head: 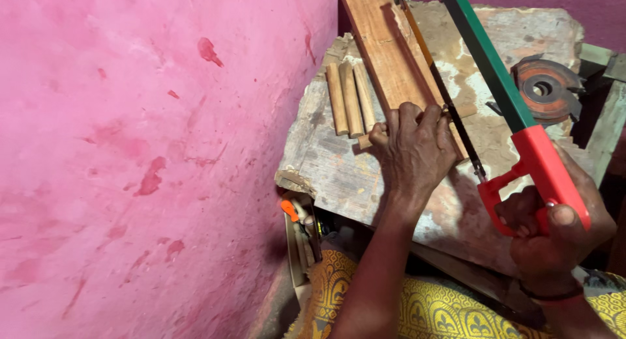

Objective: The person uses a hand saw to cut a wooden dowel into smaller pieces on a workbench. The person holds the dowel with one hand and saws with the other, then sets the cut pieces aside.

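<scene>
Hidden and cut off at the bench

The left hand (pixel 415 150) covers most of the wooden dowel (pixel 365 142) it presses down; only the two ends show. The hacksaw (pixel 495 78) frame and the plank (pixel 385 45) both run off the top edge. The right hand (pixel 554 231) wraps the red handle, hiding its grip. The round cutter disc (pixel 544 88) is partly behind the frame. Tools in the dark gap under the bench (pixel 326 169), perhaps an orange-handled one (pixel 290 210), are too dim to tell.

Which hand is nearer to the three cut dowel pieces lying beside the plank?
Left. The left hand rests just right of the dowel pieces; the right hand grips the hacksaw farther right.
</scene>
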